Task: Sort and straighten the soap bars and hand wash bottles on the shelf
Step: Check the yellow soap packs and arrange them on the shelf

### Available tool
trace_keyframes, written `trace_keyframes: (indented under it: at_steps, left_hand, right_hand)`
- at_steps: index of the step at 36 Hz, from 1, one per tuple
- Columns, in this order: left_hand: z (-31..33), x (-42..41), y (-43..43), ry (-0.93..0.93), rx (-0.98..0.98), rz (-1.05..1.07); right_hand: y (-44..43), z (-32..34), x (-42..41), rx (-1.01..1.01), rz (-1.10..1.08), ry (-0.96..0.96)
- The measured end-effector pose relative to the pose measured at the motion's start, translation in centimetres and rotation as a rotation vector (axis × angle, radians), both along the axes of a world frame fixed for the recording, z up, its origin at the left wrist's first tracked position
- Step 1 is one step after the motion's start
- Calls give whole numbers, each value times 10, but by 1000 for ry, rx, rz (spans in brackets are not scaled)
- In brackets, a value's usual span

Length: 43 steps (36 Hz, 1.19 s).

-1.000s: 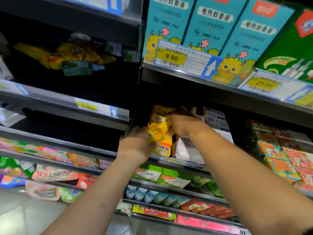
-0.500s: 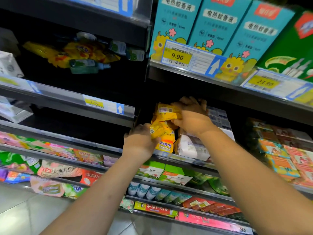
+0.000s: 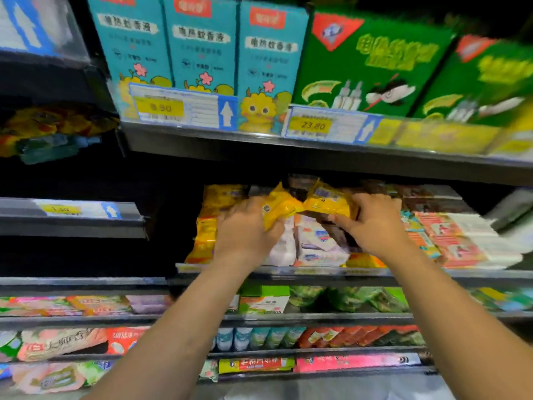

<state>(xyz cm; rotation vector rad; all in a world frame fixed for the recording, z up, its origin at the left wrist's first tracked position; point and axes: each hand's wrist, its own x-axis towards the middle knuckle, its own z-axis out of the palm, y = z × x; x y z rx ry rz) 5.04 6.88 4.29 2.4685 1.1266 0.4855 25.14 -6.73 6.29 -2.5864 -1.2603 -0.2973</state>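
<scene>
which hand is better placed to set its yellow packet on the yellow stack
Left, probably: left hand grips its packet beside the yellow stack; right hand sits over the white bars.

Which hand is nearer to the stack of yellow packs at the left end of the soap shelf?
Left. The left hand is right beside the stack of yellow packs, at its right edge. The right hand is farther right, beyond the white soap packs.

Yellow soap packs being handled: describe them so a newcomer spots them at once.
Find the 23.80 price tag under the green boxes, then drop one shelf. There, above the white soap packs, the crinkled yellow soap packs are held between left grip and right grip, unlike the yellow stack standing at left.
</scene>
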Motion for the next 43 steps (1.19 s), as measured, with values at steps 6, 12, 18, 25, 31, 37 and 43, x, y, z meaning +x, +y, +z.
trace_keyframes:
  at_steps: [6,12,18,25,31,37,43]
  left_hand:
    - [13,60,-37,124,8,-166]
    - [18,123,-56,219,164,-354]
    - [18,169,-74,310,189,-430]
    - [5,190,-75,438,116,-415]
    - [2,192,-75,503,81,-447]
    - [3,182,-73,504,25,-478]
    - [-8,169,-56,415,-84,-529]
  right_hand:
    - [-65,-1,51,16,-98,55]
    - [-109,9,89,18,-181,47]
    - [-135,19,112,14,-172,65]
    - [-142,14,120,60,-124,133]
    - [-136,6,120,75,-81,205]
    - [-119,2,120,63,-77,211]
    - [-84,-1,116,-35,-7,227]
